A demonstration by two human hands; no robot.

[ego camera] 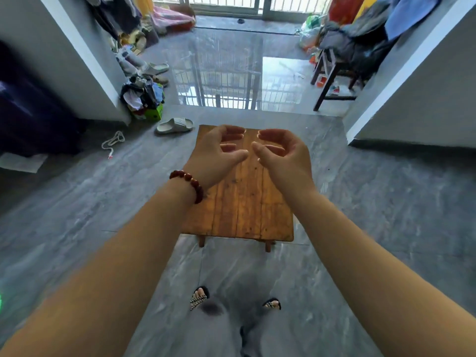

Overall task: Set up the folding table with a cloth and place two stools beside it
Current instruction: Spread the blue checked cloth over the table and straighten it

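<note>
A small wooden folding table (242, 202) stands on its legs on the grey tiled floor in front of me, its plank top bare. My left hand (219, 150), with a red bead bracelet on the wrist, hovers above the table's far half, fingers loosely curled and holding nothing. My right hand (280, 153) hovers beside it, palm facing the left hand, fingers loosely curled and also empty. No cloth lies on the table. No stool stands beside it.
A dark wooden chair (332, 73) heaped with clothes stands at the back right. A slipper (175, 125) and a white cord (113, 141) lie on the floor at the left. A pile of clothes on a green box (144, 99) sits by the left wall. White walls flank the passage.
</note>
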